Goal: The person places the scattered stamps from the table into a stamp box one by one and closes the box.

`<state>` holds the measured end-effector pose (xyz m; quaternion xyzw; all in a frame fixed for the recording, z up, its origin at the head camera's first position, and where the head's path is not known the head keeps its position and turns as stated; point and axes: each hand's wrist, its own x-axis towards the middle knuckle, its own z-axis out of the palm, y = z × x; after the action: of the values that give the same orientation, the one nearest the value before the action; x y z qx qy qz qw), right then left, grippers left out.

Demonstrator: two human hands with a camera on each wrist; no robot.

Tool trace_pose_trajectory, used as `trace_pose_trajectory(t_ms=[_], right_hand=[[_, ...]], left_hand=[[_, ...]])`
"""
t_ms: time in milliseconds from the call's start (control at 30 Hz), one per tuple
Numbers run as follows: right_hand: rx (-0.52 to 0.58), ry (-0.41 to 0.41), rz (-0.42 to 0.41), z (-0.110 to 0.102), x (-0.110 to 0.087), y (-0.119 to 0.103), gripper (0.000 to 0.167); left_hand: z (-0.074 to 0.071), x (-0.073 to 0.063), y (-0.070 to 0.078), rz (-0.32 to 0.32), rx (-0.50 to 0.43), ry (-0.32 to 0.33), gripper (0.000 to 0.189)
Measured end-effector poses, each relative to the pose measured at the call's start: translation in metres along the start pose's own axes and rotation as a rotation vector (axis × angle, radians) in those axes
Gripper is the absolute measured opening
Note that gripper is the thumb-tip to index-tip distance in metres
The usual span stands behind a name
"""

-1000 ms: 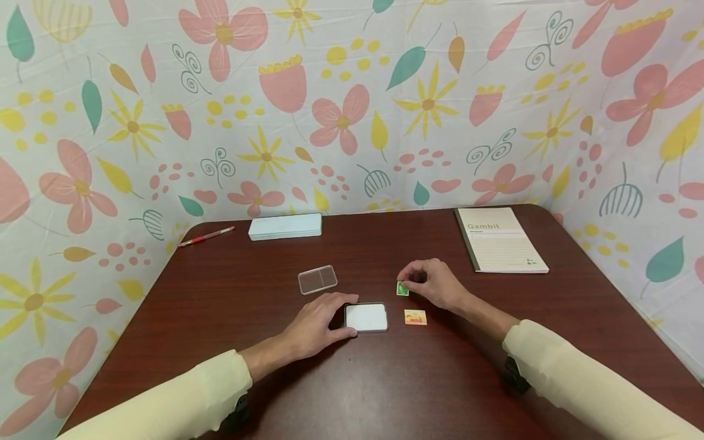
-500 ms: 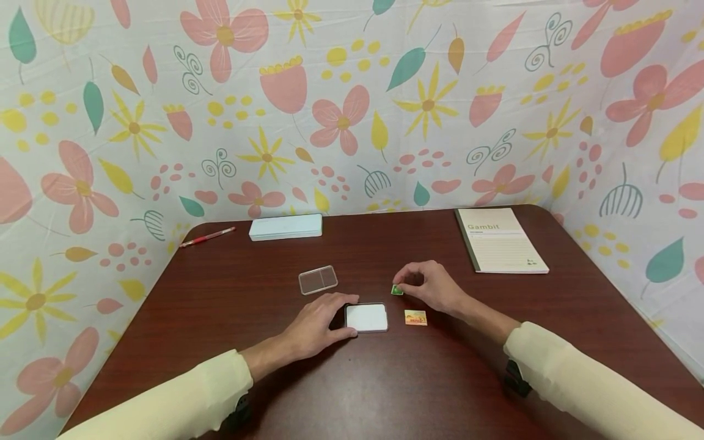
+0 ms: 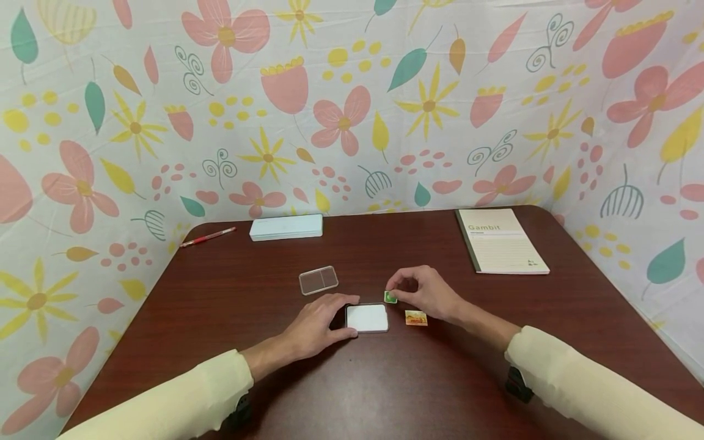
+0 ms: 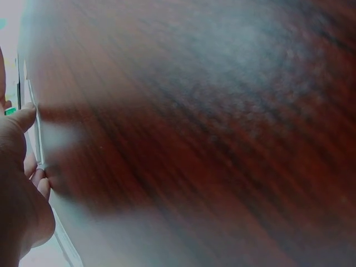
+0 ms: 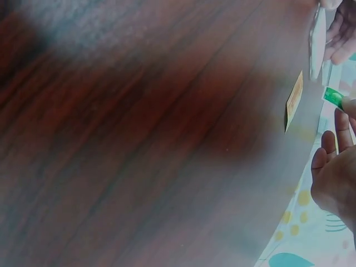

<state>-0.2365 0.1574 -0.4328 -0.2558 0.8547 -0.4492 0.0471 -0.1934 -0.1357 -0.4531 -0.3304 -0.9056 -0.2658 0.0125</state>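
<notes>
Between thumb and fingertips, my right hand point(image 3: 431, 293) pinches a small green stamp point(image 3: 390, 297) with a white border, just beyond the right corner of a shallow clear-edged case point(image 3: 367, 318). White fills the case. My left hand point(image 3: 316, 327) holds the case at its left end, thumb on the near edge and fingers at the far edge. An orange and yellow stamp point(image 3: 416, 318) lies on the table right of the case. The right wrist view shows the green stamp point(image 5: 334, 97) tilted in the fingertips, with the orange stamp point(image 5: 294, 103) flat below.
A clear rectangular lid point(image 3: 318, 280) lies behind the left hand. At the back of the brown table point(image 3: 352, 391) are a red pen point(image 3: 208, 237), a pale blue box point(image 3: 286, 227) and, to the right, a notebook point(image 3: 503, 241). A floral curtain point(image 3: 352, 165) stands behind.
My right hand has moved left and toward me, bringing the green stamp closer to the case's corner. The left hand and the case have stayed in place.
</notes>
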Motion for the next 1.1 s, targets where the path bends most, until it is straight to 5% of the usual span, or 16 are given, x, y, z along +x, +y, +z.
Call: trace_pose_trajectory(t_ms=[633,1100], right_hand=[[0.068,-0.152,-0.106,0.011,-0.007,-0.018,0.009],[0.045,-0.144,-0.138,0.025,-0.011,-0.016,0.012]], left_hand=[[-0.002,0.001,0.002,-0.025,-0.009,-0.014,0.061],[-0.003,0.000,0.002,-0.005,-0.020,0.002,0.060]])
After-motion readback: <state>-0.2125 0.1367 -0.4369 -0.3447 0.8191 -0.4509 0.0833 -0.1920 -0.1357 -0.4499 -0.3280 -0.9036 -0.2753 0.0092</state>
